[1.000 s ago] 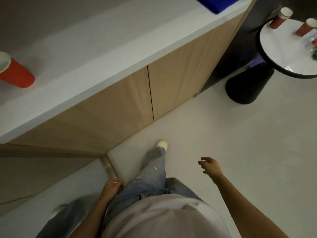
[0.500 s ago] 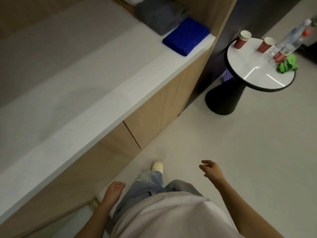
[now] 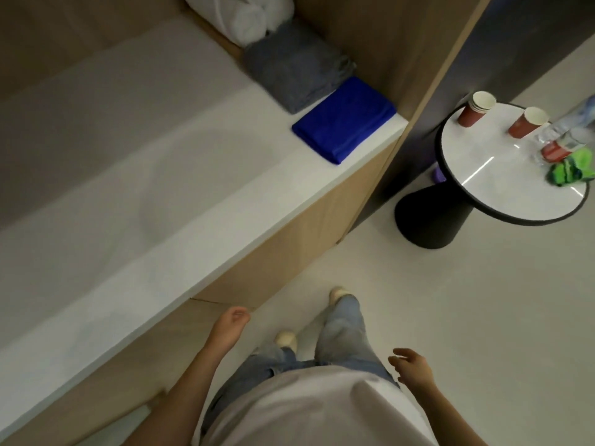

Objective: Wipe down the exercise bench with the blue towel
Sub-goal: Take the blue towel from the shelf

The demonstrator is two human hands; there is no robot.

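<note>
Blue and folded flat, the blue towel (image 3: 344, 119) lies untouched at the far end of the white counter (image 3: 180, 239), well ahead of both hands and somewhat to the right of the left hand (image 3: 228, 326). Just behind it is a folded grey towel (image 3: 296, 69), touching it or nearly so, and beyond that a white rolled bundle (image 3: 238, 17). Nothing of the task looks done. The towel has not been picked up and no exercise bench shows anywhere in view, so taking the towel, getting to the bench and the whole wipe are left. I judge the step in hand to be the approach to the counter for the towel.

The left hand hangs low beside the counter's wooden front, below the white edge. Its fingers are loosely curled with nothing in them, and the forearm runs up from the lower left. The right hand (image 3: 410, 368) is out at the person's right side over bare floor, away from the counter, fingers relaxed and slightly spread, also empty. Both hands are well apart from the towel. Far ahead of the right hand stands a round table (image 3: 502, 175) with red paper cups (image 3: 473, 111), bottles and something green, none of it needed here. The left hand is the nearer to the towel, though either would have to rise above the counter edge and reach forward to take it
</note>
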